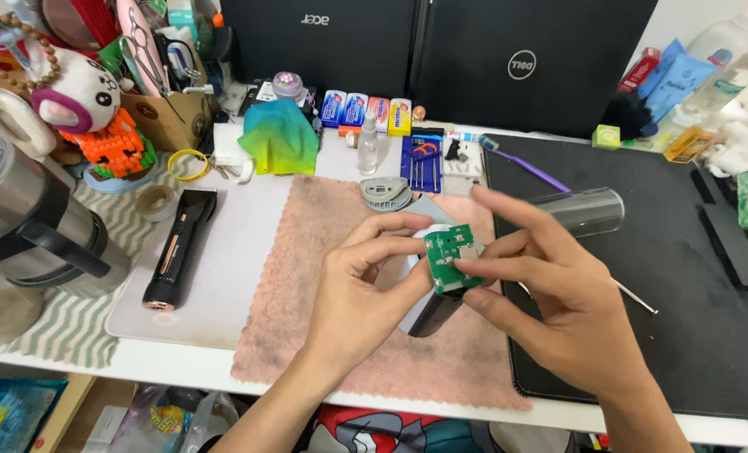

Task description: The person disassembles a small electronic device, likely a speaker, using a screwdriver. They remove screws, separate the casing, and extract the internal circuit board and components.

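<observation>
Nearest the camera, both bare hands meet above a pink cloth (pixel 324 335) spread on the white tabletop (pixel 181 361). The left hand (pixel 357 294) curls its fingers closed around a dark device body (pixel 435 314), which slants down toward the cloth, thumb and forefinger arching over its top. The right hand (pixel 550 294) pinches a small green circuit board (pixel 451 256) at its right edge, thumb and fingertips closed on it, the other fingers spread loosely; the board sits at the upper end of the dark body, between the two hands. Just behind the right hand a clear plastic cylinder (pixel 588 210) lies on a black mat (pixel 693 319), and a thin metal pick (pixel 634 298) shows beside the wrist. To the left, a black hair trimmer (pixel 179 247) lies on a pale mat, well apart from the hands. Behind the cloth sit a grey round cap (pixel 384 193), a blue screwdriver set (pixel 422 161) and a green-yellow cloth (pixel 280 138). Farthest back stand two closed dark laptops (pixel 441 50) against the wall.
</observation>
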